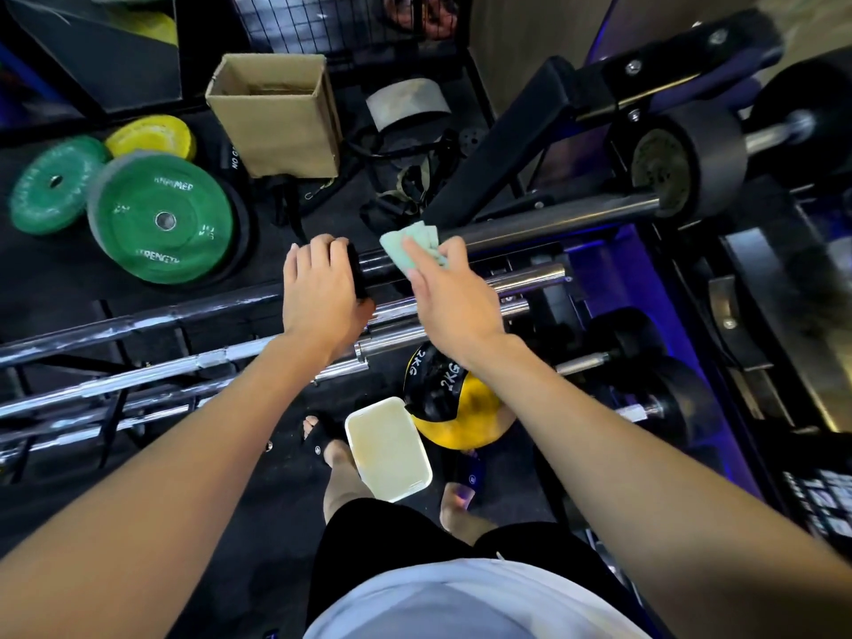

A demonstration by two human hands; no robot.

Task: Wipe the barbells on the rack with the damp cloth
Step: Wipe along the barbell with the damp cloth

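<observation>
Pale-green damp cloth (411, 248) lies pinched under your right hand (445, 292) against the dark barbell (553, 219) on the rack, while your left hand (322, 292) grips that bar's black end (356, 269); a white tub (388, 447) sits by your feet.

Single head-worn wide-angle view, looking steeply down, close over the hands (392, 288) and barbell rack (530, 288)

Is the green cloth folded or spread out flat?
Folded: the cloth shows stacked layers at its top edge where the right hand presses it onto the barbell.
</observation>
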